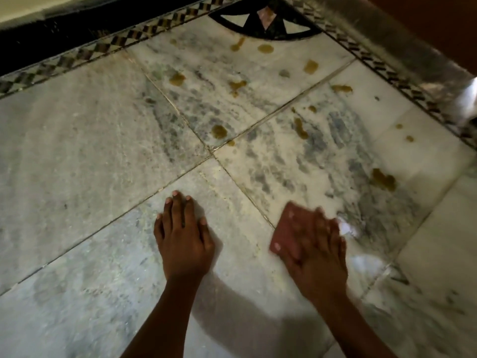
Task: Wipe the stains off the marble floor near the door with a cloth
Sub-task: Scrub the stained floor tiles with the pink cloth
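Observation:
The white and grey marble floor point(85, 140) fills the view. Several yellow-brown stains dot it, among them one point(219, 131) near the tile joint, one point(382, 179) at the right and one point(265, 48) near the far corner. My right hand point(318, 250) presses flat on a reddish-brown cloth point(285, 229) lying on the floor; the hand is motion-blurred. My left hand point(183, 236) rests flat on the marble to the left of the cloth, fingers spread, holding nothing.
A chequered inlay border point(85, 54) runs along the far edge, with a dark strip behind it. A black fan-shaped inlay point(265, 24) marks the corner. A brown door or wall point(436, 24) rises at the upper right behind a grey threshold point(374, 37).

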The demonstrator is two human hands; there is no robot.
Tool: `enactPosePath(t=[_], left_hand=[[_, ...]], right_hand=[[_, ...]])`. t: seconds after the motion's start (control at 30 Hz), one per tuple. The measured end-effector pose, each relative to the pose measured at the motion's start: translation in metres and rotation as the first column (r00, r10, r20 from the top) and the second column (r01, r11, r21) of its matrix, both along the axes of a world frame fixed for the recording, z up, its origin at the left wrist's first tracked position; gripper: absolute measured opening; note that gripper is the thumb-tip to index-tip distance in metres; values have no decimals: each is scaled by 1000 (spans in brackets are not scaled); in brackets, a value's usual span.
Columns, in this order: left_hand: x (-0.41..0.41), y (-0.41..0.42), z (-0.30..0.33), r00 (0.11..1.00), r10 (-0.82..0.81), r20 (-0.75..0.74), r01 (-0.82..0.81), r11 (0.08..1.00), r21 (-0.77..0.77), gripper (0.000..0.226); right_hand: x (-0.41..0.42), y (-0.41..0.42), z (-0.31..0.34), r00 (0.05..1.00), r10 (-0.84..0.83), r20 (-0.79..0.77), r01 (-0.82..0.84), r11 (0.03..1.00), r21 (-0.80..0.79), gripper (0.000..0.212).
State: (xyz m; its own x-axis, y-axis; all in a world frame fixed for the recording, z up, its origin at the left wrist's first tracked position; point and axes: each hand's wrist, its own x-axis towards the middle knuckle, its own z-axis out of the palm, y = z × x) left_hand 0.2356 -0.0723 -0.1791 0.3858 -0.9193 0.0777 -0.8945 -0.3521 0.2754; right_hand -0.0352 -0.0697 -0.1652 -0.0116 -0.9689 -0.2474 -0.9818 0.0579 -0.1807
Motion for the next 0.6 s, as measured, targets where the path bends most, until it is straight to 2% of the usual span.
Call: enactPosePath(t=[0.1, 0.17, 0.27, 0.33, 0.4, 0.5, 0.6], left_hand=[[3, 2, -5, 1000, -17, -5, 17, 1000, -18, 62], [3, 2, -4, 999, -7, -32, 6, 999, -38, 62], [1, 3, 6, 995, 27, -95, -31, 999, -33, 63], [9, -5, 18, 991, 25, -132, -33, 998, -60, 60], [30, -26, 29, 994, -40, -104, 32, 996, -84, 54], [75, -71, 30, 995, -94, 32, 95, 995, -28, 62], [102, -91, 8, 997, -62, 41, 63, 998, -22, 67]], right_hand=[[14, -73, -12, 979, -204, -26, 204, 979, -22, 85], [38, -120, -14, 982, -187, 13, 186, 981, 52, 81], [61, -138, 1, 996, 95, 0, -93, 982, 164, 80], [64, -118, 14, 927, 371, -57, -351, 912, 214, 80], [53, -92, 22, 847, 531, -36, -500, 817, 288, 78], [24, -79, 25, 802, 595, -55, -561, 781, 276, 75], [17, -100, 13, 839, 532, -113, -512, 843, 168, 82]])
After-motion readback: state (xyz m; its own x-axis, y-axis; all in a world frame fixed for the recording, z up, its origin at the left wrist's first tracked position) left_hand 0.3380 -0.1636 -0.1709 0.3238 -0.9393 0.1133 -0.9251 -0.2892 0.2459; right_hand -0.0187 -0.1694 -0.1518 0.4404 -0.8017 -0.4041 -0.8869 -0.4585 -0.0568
